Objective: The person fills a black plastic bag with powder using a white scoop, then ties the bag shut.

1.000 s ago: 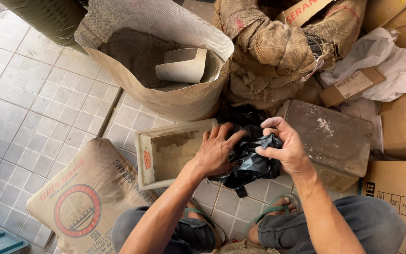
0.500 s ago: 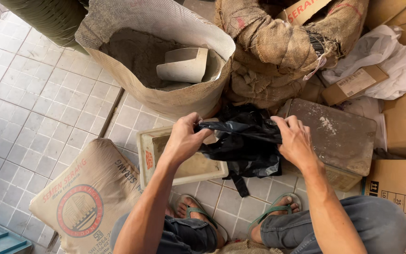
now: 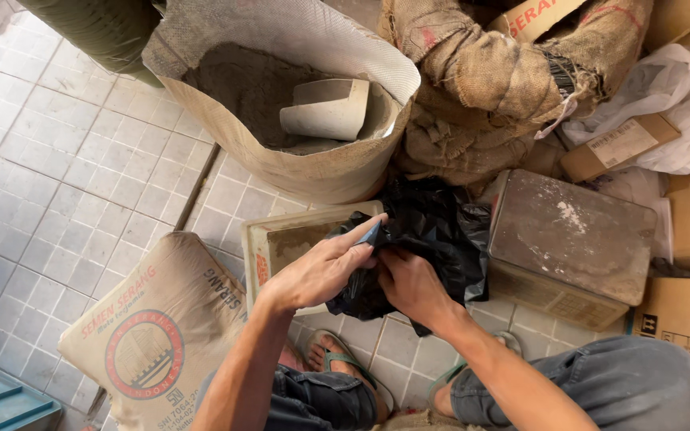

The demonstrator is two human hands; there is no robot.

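I am working open the mouth of the crumpled black plastic bag [image 3: 433, 231] over the shallow beige tray [image 3: 253, 247], my left hand [image 3: 321, 271] pinching its edge, my right hand's [image 3: 409, 283] grip closed on the folds, needing a wider spread next.

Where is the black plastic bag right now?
The black plastic bag is in the middle of the head view, held by the left hand and right hand, between the shallow tray and the dusty metal tin.
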